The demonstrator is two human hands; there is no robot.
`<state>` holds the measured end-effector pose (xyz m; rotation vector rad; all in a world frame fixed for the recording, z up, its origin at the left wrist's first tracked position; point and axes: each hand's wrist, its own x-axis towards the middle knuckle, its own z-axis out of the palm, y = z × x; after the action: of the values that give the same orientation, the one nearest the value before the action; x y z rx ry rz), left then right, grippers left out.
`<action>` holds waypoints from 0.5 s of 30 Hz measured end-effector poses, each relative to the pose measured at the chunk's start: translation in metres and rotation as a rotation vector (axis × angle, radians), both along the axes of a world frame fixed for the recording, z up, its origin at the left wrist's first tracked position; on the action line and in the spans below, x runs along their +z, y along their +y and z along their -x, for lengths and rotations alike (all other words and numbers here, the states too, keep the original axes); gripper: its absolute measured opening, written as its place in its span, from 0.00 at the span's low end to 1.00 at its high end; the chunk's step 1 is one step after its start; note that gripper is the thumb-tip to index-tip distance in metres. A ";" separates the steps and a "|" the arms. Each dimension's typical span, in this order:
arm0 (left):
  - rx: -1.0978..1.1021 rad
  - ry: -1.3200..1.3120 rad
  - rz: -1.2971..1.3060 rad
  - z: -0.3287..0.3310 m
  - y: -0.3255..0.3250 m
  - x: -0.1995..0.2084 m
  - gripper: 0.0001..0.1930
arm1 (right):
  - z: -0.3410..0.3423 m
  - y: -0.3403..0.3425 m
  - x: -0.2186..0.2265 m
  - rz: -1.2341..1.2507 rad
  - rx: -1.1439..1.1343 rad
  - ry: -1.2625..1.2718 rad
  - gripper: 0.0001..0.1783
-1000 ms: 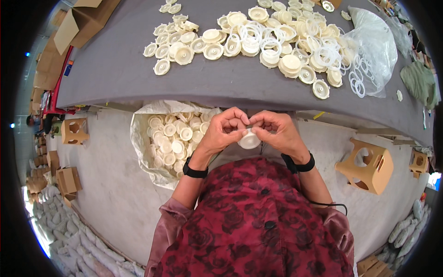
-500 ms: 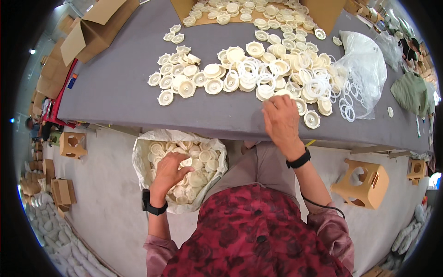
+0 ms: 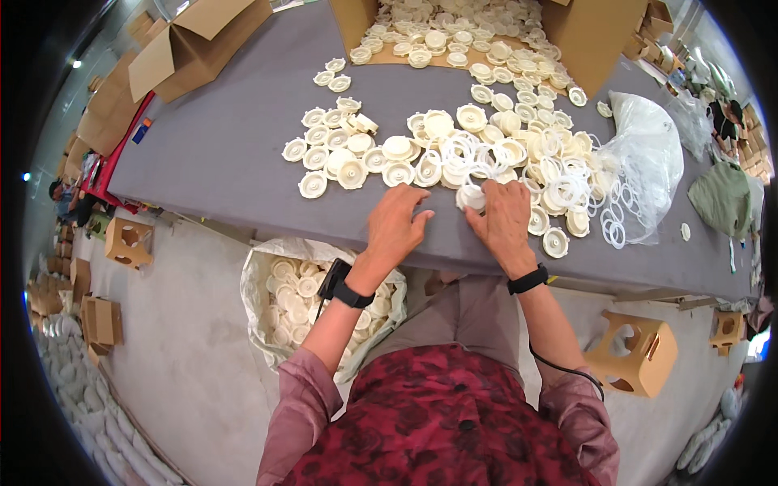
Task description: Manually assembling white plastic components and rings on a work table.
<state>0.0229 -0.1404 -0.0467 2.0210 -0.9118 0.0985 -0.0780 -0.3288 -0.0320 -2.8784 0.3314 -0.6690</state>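
At the near edge of the grey bench [image 3: 227, 154]: both hands rest flat-ish among cream plastic parts; the person sits close, forearms coming up from below
Left hand [image 3: 397, 227]: fingers spread and lightly curled, palm down on the bare bench top; it grips nothing that shows; it lies just short of the heap of parts
Right hand [image 3: 506, 219]: fingers loosely bent, tips touching a small cream cap [image 3: 470, 197] at the heap's near edge; whether it truly pinches the cap I cannot tell
Cream cap: on the bench, between the two hands, nearer the right one, touching neighbouring parts
Heap of round caps [image 3: 381, 154]: spread across the bench middle, many dish-side up; thin white rings [image 3: 559, 190] lie mixed in toward the right
Clear plastic bag [image 3: 648, 162]: on the bench, right of the heap, with loose rings just beside its mouth
Open carton [image 3: 583, 40]: at the far side of the bench, full of the same cream caps
White sack [image 3: 259, 283]: on the floor under the left forearm, open, holding more caps
Wrists: a dark band on each; a cable hangs from the right one
Small cardboard blocks [image 3: 636, 352]: on the floor, right and left of the person
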 end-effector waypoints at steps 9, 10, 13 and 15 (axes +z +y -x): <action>-0.115 0.072 -0.088 0.017 -0.017 -0.016 0.21 | 0.011 0.011 -0.007 -0.120 0.134 -0.090 0.31; -0.112 0.086 -0.045 0.018 -0.016 -0.017 0.19 | 0.013 0.010 -0.007 -0.098 0.203 -0.113 0.29; -0.117 0.198 0.026 0.022 -0.012 -0.017 0.16 | 0.017 0.014 -0.008 -0.160 0.274 -0.118 0.25; -0.127 0.298 0.055 0.025 -0.010 -0.015 0.14 | 0.018 0.017 -0.007 -0.243 0.273 -0.100 0.23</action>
<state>-0.0017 -0.1503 -0.0621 1.8591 -0.8337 -0.2389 -0.0958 -0.3122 -0.0393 -2.5824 0.0032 -0.6672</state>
